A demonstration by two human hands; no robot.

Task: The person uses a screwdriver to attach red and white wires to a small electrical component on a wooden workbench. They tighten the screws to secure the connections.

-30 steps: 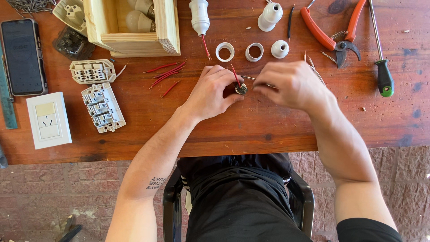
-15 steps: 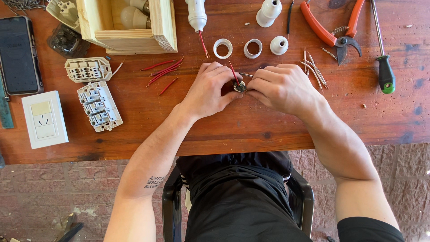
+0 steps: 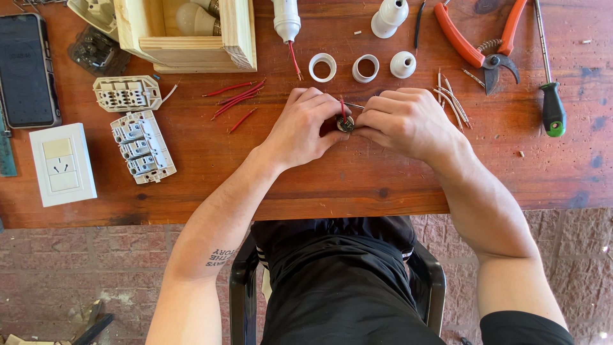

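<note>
Left hand (image 3: 305,128) and right hand (image 3: 402,121) both pinch a small round metal fitting (image 3: 345,124) above the table (image 3: 357,179); one red wire (image 3: 343,108) is seated. Loose red wires (image 3: 236,99) and white rings (image 3: 322,67) lie unused: assembly partway.

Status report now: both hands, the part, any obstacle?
Left hand and right hand pinch small round metal part, red wire attached. Nothing blocking.

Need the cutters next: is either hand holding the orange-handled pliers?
No, the pliers lie untouched on the table's far edge, apart from both hands.
</note>
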